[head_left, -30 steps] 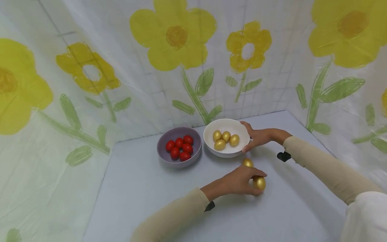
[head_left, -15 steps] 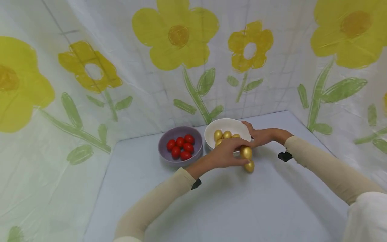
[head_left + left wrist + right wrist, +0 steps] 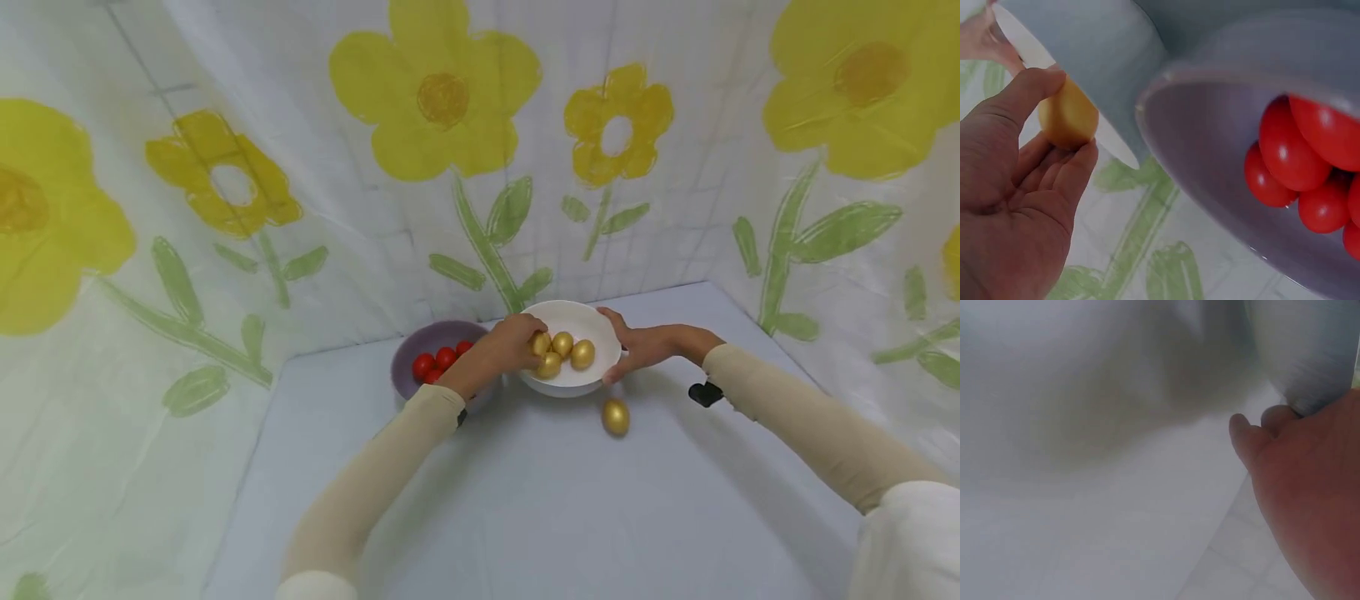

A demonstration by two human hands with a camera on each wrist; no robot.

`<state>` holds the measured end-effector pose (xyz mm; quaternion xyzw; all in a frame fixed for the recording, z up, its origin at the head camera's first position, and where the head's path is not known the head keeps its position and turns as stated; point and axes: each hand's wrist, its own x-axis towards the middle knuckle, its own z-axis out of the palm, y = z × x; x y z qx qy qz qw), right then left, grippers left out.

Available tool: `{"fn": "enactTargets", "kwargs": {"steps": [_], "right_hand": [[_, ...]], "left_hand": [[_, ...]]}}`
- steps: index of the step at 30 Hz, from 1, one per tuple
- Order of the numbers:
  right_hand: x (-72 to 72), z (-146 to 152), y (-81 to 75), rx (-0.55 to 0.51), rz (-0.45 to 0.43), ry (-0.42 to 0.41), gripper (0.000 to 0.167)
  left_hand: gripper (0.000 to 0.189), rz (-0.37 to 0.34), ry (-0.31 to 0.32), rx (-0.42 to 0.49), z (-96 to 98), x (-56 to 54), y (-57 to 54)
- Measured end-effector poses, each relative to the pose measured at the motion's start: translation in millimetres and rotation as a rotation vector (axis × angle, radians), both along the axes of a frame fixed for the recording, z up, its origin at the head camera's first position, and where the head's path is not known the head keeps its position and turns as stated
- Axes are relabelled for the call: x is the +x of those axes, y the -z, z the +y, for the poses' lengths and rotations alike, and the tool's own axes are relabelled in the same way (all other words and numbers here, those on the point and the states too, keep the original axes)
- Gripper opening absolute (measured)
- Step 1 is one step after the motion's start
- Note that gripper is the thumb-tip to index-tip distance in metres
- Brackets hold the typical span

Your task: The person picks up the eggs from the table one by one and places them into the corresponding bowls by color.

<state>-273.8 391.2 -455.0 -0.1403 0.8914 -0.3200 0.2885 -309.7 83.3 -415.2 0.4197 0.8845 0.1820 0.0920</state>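
Note:
My left hand is at the left rim of a white bowl. Its thumb and fingertips pinch a golden egg, seen in the left wrist view by the bowl's rim; in the head view the hand hides most of it. Several golden eggs lie inside the white bowl. On the opposite side, my right hand grips the bowl's right rim, thumb toward the front. A single golden egg rests on the table in front of the bowl.
A purple bowl with several red eggs stands left of the white one, partly covered by my left forearm. Behind the pale table hangs a flower-printed curtain.
My left hand has carried a golden egg from the table's right front, past the bowl's front, to its left rim. The right hand has stayed on the bowl.

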Motion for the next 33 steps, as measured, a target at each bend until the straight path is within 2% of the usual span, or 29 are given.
{"fn": "enactTargets", "kwargs": {"steps": [3, 7, 13, 16, 20, 27, 33], "right_hand": [[-1.0, 2, 0.2, -0.002, 0.004, -0.006, 0.138], [-1.5, 3, 0.3, -0.002, 0.008, -0.009, 0.137], [2.5, 5, -2.5, 0.017, 0.006, 0.019, 0.137], [2.5, 3, -2.0, 0.009, 0.002, 0.005, 0.138], [1.5, 3, -1.1, 0.022, 0.010, 0.006, 0.137], [1.7, 1, -3.4, 0.003, 0.017, 0.002, 0.140], [1.9, 1, 0.0, -0.005, 0.018, -0.005, 0.139]], "left_hand": [[0.050, -0.014, -0.038, -0.063, -1.4, -9.5, 0.2], [0.043, 0.046, -0.052, -0.149, 2.0, -14.4, 4.4], [0.023, 0.176, -0.038, -0.255, 18.6, -11.0, 13.7], [0.013, 0.192, -0.080, -0.284, 23.8, -6.9, 17.8], [0.016, 0.193, -0.118, -0.300, 27.5, -3.6, 20.2], [0.023, 0.186, -0.129, -0.331, 32.1, -6.5, 27.2], [0.028, 0.165, -0.100, -0.338, 28.8, -10.0, 31.3]]}}
